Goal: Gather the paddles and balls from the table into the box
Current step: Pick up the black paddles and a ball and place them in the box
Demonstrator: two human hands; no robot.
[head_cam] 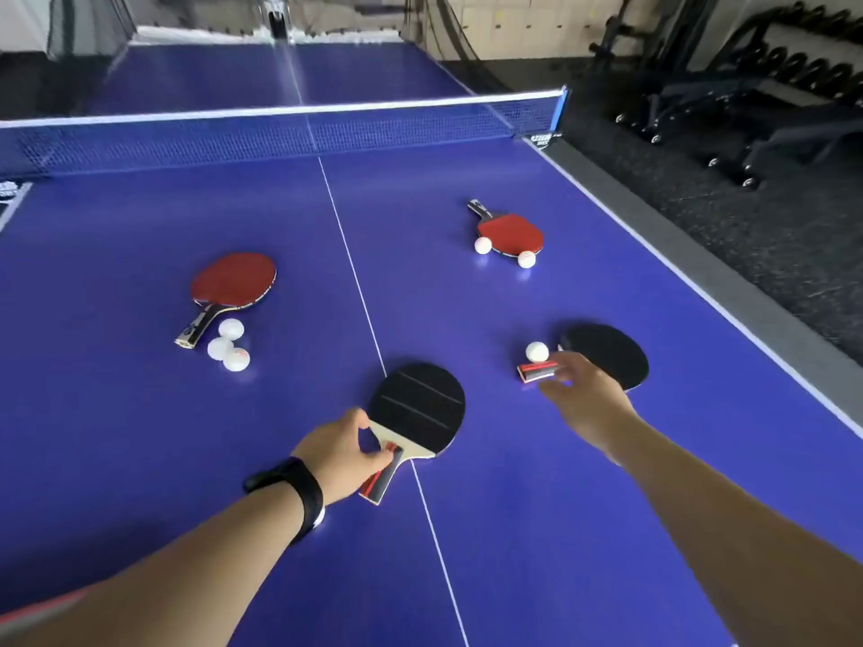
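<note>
Blue table (140, 436), landmark = white centre line (355, 273).

Well left of the line: red paddle (233, 280) flat, handle pointing toward the camera. Three white balls (231, 328) clustered just beside that handle, touching each other.

On the line, near end: black paddle (417, 406) flat, handle crossing the line. Left hand (343, 452), black wristband (299, 492) on the wrist, has fingers pinched around the handle at the blade neck; paddle looks to be on the table.

Right of the line, near: second black paddle (607, 354), handle pointing toward the line. Right hand (586, 396) over the handle, fingers curled partly open and touching it; can't tell if the grip is closed. One ball (537, 351) just beside that handle.

Right of the line, farther toward the net (280, 137): second red paddle (511, 232), two balls (483, 245) touching its near edge.

Box not in view.
</note>
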